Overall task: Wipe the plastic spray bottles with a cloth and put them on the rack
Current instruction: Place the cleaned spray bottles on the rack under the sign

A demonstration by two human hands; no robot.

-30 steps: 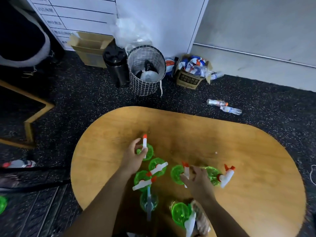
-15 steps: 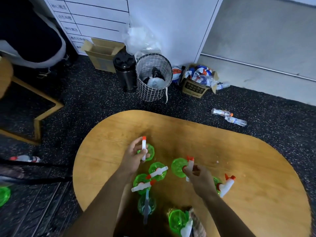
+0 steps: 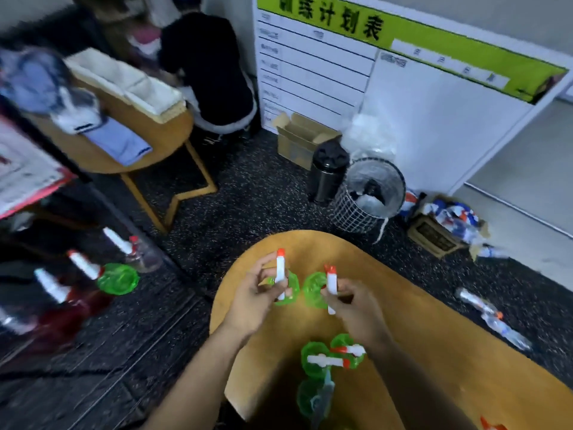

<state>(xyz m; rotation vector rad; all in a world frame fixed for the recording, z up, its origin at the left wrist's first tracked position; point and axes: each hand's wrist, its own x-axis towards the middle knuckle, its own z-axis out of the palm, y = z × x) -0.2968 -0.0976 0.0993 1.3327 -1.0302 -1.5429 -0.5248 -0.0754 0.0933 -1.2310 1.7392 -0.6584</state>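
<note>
My left hand (image 3: 252, 301) grips a green spray bottle (image 3: 290, 288) by its white and red trigger head, lifted above the left end of the wooden table (image 3: 434, 342). My right hand (image 3: 356, 305) grips a second green spray bottle (image 3: 313, 290) the same way, right beside the first. Three more green bottles (image 3: 313, 361) stand on the table near me. On the dark rack (image 3: 102, 321) at the left stand a green bottle (image 3: 117, 279), red ones and a clear one. No cloth is in view.
A wire basket (image 3: 366, 197), a black bin (image 3: 328, 172) and cardboard boxes (image 3: 300, 141) stand by the white board. Loose clear bottles (image 3: 493, 321) lie on the floor at right. Another person (image 3: 210, 72) sits at a second wooden table (image 3: 130, 141) at the back left.
Both hands have lifted their bottles off the table and carried them left. My view has swung left and up, bringing the rack and the second table into sight.
</note>
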